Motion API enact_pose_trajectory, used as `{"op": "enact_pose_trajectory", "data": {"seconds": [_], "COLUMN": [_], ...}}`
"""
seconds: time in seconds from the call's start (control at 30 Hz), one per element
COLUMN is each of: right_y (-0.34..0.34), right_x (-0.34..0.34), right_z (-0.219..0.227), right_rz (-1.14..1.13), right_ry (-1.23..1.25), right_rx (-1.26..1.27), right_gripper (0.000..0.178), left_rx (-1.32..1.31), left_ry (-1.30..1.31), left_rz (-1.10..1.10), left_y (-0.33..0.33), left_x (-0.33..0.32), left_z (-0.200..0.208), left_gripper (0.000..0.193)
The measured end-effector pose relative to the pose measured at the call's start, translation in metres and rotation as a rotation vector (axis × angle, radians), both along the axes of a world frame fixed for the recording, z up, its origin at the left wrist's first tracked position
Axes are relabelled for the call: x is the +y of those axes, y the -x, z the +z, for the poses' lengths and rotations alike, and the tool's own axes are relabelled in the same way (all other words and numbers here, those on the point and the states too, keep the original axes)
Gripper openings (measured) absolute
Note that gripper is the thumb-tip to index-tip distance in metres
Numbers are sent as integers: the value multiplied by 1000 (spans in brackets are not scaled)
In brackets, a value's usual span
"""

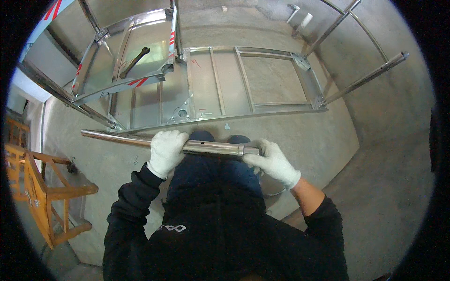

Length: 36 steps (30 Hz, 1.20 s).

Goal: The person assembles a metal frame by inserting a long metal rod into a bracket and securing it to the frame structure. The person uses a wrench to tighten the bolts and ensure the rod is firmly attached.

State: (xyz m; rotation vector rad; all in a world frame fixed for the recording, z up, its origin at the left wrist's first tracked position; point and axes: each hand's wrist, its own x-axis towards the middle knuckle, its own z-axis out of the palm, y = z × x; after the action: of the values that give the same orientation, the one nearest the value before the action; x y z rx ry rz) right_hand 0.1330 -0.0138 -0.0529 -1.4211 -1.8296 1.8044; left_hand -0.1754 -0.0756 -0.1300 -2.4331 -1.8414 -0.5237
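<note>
A long shiny metal tube (213, 147) lies crosswise in front of my thighs, its far left end reaching out over the floor. My left hand (167, 149), in a white knitted glove, is wrapped round the tube near its middle. At the tube's right end is a short metal end piece (250, 151), set off by a ring. My gloved right hand (272, 164) closes on that end piece with thumb and fingers. A small dark hole shows on the tube's upper side, between the hands.
Beyond the tube stands a metal frame with legs (281, 108), partly covered by sheet panels. On its raised shelf (157, 33) lies a dark wrench (135, 62). A yellow wooden stool-like frame (51, 192) stands at left. White pipe pieces (304, 21) lie near the back wall.
</note>
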Motion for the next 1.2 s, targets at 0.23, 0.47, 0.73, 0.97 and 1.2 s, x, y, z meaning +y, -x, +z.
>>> {"op": "enact_pose_trajectory", "data": {"seconds": [0.23, 0.47, 0.73, 0.97, 1.2], "right_y": [22, 57, 77, 89, 113], "right_x": [-5, 22, 13, 22, 15], "right_z": [-25, -56, -62, -58, -57], "right_rz": [474, 417, 451, 604, 619], "right_ry": [-1147, -1080, -598, 422, 97], "right_rx": [-253, -435, -346, 151, 21], "right_gripper": [53, 18, 30, 47, 47], "left_rx": [72, 177, 397, 596, 684], "left_ry": [196, 127, -56, -138, -106], "left_rz": [-53, -7, -69, -128, -118], "left_y": [26, 29, 47, 61, 63], "left_x": [-6, -6, -5, -13, -21], "left_z": [25, 42, 60, 85, 91], "left_gripper": [28, 22, 5, 8, 9]}}
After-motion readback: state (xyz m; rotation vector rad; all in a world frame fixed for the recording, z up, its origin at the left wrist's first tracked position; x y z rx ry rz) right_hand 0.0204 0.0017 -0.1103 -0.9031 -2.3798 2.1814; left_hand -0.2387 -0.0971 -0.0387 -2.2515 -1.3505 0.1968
